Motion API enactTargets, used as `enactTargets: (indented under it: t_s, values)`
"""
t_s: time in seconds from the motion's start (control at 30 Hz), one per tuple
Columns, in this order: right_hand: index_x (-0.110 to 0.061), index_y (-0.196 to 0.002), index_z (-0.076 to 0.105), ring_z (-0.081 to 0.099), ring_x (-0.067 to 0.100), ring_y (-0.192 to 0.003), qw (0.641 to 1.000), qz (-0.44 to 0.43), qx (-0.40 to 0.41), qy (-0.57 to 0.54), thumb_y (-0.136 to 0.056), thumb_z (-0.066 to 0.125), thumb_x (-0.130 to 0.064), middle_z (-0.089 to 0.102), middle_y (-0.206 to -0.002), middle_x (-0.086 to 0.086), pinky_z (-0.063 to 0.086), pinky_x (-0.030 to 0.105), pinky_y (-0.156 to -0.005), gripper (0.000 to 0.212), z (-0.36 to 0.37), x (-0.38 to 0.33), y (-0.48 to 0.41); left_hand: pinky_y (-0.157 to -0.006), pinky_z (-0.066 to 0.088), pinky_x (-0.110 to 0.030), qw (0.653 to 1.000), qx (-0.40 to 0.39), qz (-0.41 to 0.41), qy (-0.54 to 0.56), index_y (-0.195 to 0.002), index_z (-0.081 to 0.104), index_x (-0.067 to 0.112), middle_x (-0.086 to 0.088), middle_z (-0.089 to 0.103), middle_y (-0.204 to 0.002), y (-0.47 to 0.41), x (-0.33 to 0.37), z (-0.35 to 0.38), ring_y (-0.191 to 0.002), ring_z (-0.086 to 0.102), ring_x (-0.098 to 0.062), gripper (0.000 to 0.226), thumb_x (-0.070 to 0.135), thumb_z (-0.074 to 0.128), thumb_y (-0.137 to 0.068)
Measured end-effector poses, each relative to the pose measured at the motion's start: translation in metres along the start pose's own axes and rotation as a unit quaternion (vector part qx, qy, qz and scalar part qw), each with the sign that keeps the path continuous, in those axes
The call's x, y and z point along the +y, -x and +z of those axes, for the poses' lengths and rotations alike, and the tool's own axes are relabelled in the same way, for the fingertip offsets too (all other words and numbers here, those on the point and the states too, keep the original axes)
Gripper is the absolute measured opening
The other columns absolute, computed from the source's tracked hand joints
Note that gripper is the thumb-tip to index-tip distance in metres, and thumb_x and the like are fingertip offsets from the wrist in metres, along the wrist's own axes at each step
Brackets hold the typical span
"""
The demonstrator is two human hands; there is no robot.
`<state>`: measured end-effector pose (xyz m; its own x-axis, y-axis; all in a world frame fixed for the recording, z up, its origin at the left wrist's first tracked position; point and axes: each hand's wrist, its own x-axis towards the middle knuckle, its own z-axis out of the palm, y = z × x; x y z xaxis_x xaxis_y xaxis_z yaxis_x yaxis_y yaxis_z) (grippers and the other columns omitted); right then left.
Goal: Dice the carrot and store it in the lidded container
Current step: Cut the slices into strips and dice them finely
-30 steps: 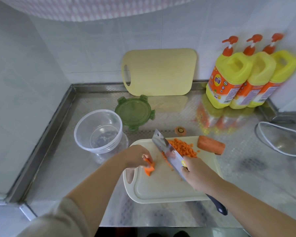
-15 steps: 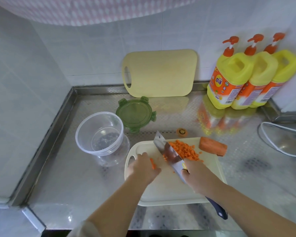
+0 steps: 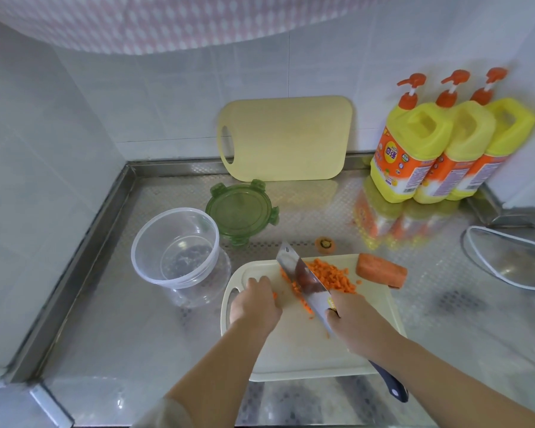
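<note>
The person's right hand [image 3: 355,322] is gripping a knife [image 3: 303,279], fingers wrapped round where the blade meets the dark handle, and the blade is resting edge-down on the white cutting board [image 3: 306,353]. The left hand [image 3: 255,304] is sitting knuckles-up on the board just left of the blade, fingers curled under, with a sliver of carrot [image 3: 275,295] peeking out beside it; can't tell if it's actually pinching it.

A pile of diced carrot [image 3: 331,276] is lying right behind the blade, and a big uncut carrot chunk [image 3: 382,270] is sitting at the board's far right corner. A carrot stub [image 3: 325,244] is lying on the counter [image 3: 105,304] just past the board.

The clear container [image 3: 175,247] is standing open just left of the board, its green lid [image 3: 243,208] lying flat behind it. Further back, a yellow cutting board [image 3: 286,137] is leaning on the wall and three soap bottles [image 3: 414,156] are crowding the right corner.
</note>
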<state>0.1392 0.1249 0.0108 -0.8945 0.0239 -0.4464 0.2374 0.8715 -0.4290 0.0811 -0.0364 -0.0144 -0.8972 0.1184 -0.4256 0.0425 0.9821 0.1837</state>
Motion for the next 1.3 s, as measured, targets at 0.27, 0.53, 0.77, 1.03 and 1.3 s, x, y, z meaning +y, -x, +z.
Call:
enactTargets:
  t_s: [0.27, 0.53, 0.77, 1.03, 1.3]
  values:
    - [-0.019, -0.076, 0.030, 0.028, 0.003, -0.056, 0.998, -0.023, 0.026, 0.045, -0.098, 0.032, -0.017, 0.028, -0.067, -0.007, 0.031, 0.018, -0.053, 0.022, 0.014, -0.004, 0.000, -0.090, 0.050, -0.034, 0.975, -0.064, -0.092, 0.193, -0.123, 0.048, 0.016, -0.005, 0.063, -0.110, -0.006, -0.003, -0.002, -0.105, 0.059, -0.027, 0.053, 0.041, 0.054, -0.076]
    - [-0.007, -0.121, 0.043, 0.047, 0.021, -0.080, 0.999, -0.030, 0.030, -0.016, -0.099, 0.031, -0.017, 0.046, -0.087, 0.002, 0.031, 0.015, -0.058, 0.027, 0.041, -0.017, 0.001, -0.081, 0.055, -0.044, 0.944, -0.028, -0.049, 0.326, -0.068, 0.064, 0.030, -0.008, 0.070, -0.086, -0.005, -0.016, 0.005, -0.086, 0.066, -0.031, 0.025, 0.031, 0.054, -0.091]
    - [-0.006, -0.122, 0.044, 0.047, 0.022, -0.079, 0.999, -0.029, 0.024, 0.007, -0.099, 0.033, -0.017, 0.057, -0.095, 0.008, 0.029, 0.017, -0.055, 0.028, 0.047, -0.021, 0.004, -0.074, 0.056, -0.038, 0.923, 0.017, -0.062, 0.378, -0.057, 0.062, 0.027, 0.007, 0.065, -0.064, 0.009, -0.010, 0.010, -0.069, 0.063, -0.024, 0.036, 0.025, 0.057, -0.092]
    - [-0.012, -0.109, 0.045, 0.046, 0.013, -0.070, 0.998, -0.035, 0.059, 0.012, -0.098, 0.036, -0.017, 0.046, -0.076, -0.006, 0.029, 0.017, -0.052, 0.016, 0.029, -0.017, 0.008, -0.068, 0.048, -0.026, 0.947, 0.055, -0.059, 0.310, -0.121, 0.054, 0.023, 0.005, 0.052, -0.104, 0.008, -0.013, 0.012, -0.092, 0.057, -0.019, 0.030, 0.034, 0.055, -0.093]
    - [-0.025, -0.071, 0.028, 0.046, 0.007, -0.038, 0.992, 0.010, 0.037, -0.121, -0.098, 0.036, -0.020, 0.047, -0.059, 0.000, 0.031, 0.017, -0.040, 0.029, -0.025, -0.014, 0.022, -0.116, -0.006, -0.048, 0.980, 0.057, 0.190, 0.012, -0.150, -0.017, 0.024, 0.001, -0.009, -0.158, 0.031, 0.018, 0.026, -0.147, -0.010, -0.024, 0.082, 0.020, 0.043, -0.093]
